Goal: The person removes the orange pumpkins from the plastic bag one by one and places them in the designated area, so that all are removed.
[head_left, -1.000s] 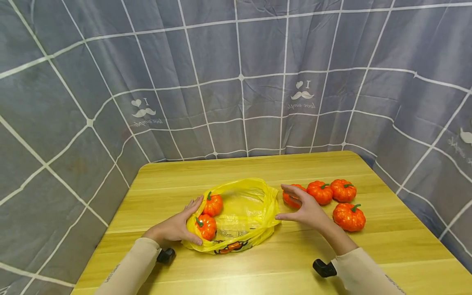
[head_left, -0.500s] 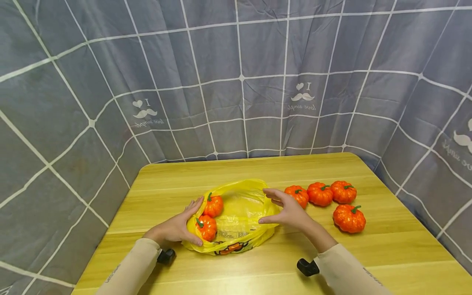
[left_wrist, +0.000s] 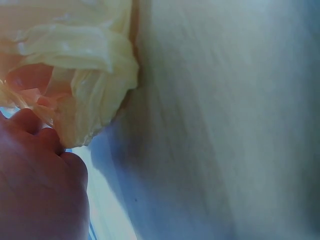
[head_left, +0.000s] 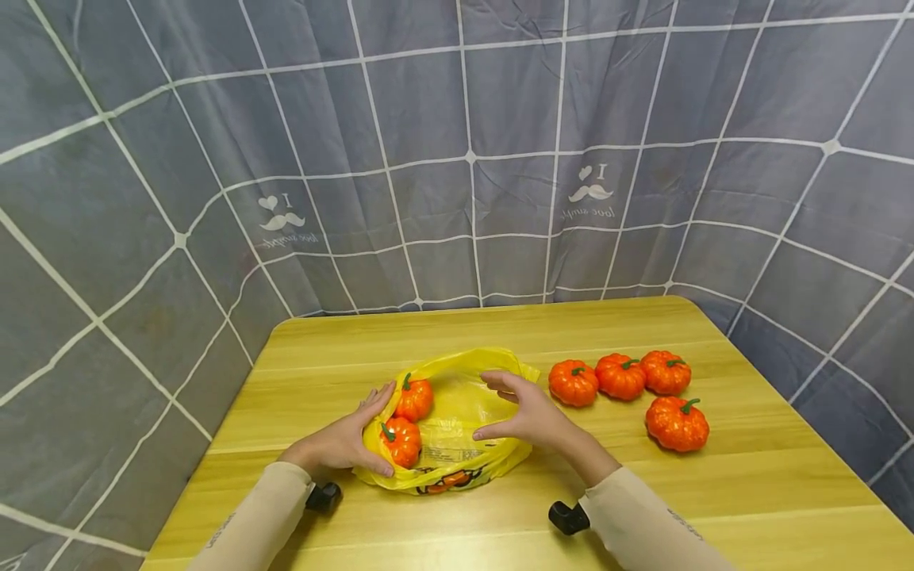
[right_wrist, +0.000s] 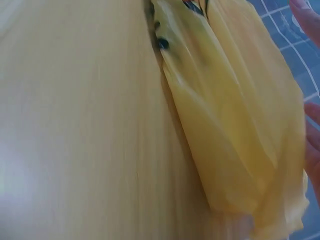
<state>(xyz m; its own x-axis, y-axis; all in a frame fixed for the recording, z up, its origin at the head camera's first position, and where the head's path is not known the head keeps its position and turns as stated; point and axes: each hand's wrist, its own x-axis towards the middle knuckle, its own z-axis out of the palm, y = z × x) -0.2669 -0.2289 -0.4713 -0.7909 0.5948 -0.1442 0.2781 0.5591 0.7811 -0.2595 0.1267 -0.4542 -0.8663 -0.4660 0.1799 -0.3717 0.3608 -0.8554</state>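
A thin yellow plastic bag (head_left: 457, 412) lies on the table with its mouth spread wide, dark and orange print on its near side. Two small orange pumpkins (head_left: 401, 442) with green stems sit inside at its left end. My left hand (head_left: 341, 440) grips the bag's left side, thumb toward me and fingers on the far side. In the left wrist view its knuckles (left_wrist: 45, 135) are bent at the crumpled plastic. Over the right part of the bag's mouth, my right hand (head_left: 531, 414) holds nothing, its thumb and fingers apart and loosely curved.
To the right of the bag, three pumpkins (head_left: 620, 376) stand in a row, and another pumpkin (head_left: 677, 423) sits nearer me. The wooden table (head_left: 457, 523) ends at a grey checked curtain (head_left: 400, 143) behind and on both sides.
My right hand has moved left from beside the pumpkin row to over the bag's mouth, uncovering the leftmost pumpkin of the row. My left hand and the two bagged pumpkins have stayed in place.
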